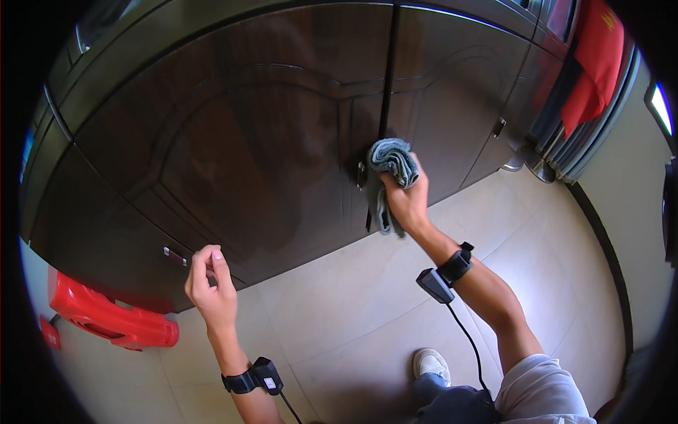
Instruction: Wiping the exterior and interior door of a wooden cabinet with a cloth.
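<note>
A folded grey-blue cloth (393, 156) is gripped in my right hand (410, 204). A loose end of it hangs below the wrist side of the hand. The bundle is in front of the dark wooden cabinet door (275, 159), beside a small metal handle (361, 176) and the dark gap between two doors. Whether the cloth presses on the wood cannot be told. My left hand (213, 289) is raised at lower left, fingers curled and thumb against the fingertips, with nothing seen in it. Just left of it is another small handle (175, 256).
A red plastic object (114, 315), perhaps a stool, lies on the tiled floor (339, 318) at left. Right of the cabinet hang a red flag (596, 69) and a grey curtain (577, 151). Cables run from the black wrist devices (435, 286). My shoe (431, 365) is below.
</note>
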Action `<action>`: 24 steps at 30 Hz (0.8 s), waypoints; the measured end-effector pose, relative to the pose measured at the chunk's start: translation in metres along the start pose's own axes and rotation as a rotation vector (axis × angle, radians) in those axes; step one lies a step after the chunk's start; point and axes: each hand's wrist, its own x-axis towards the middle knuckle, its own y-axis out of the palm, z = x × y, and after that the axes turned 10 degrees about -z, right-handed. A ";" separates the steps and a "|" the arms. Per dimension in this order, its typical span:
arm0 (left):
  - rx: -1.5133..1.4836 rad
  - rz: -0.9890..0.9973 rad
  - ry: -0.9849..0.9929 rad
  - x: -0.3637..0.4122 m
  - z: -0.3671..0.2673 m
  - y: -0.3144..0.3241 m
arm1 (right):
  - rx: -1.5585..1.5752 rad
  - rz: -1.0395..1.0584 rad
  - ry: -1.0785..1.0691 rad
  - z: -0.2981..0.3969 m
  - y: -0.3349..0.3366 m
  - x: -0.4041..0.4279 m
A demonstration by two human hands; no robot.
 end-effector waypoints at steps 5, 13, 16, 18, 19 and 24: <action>-0.028 -0.007 -0.017 -0.004 0.002 0.013 | -0.240 -0.049 -0.233 -0.004 -0.005 -0.004; -0.067 0.016 0.042 -0.013 -0.017 0.038 | -0.355 0.172 0.029 -0.052 0.007 -0.079; -0.103 0.049 0.026 -0.015 -0.024 0.047 | -0.481 0.356 0.196 -0.082 -0.001 -0.104; -0.083 0.038 0.048 -0.008 -0.028 0.039 | -0.460 0.402 0.286 -0.085 -0.003 -0.108; -0.069 0.033 0.061 -0.005 -0.028 0.034 | -0.355 0.364 0.341 -0.073 -0.005 -0.106; -0.058 -0.047 0.030 0.001 -0.013 0.008 | -0.067 0.131 -0.085 0.041 -0.016 -0.023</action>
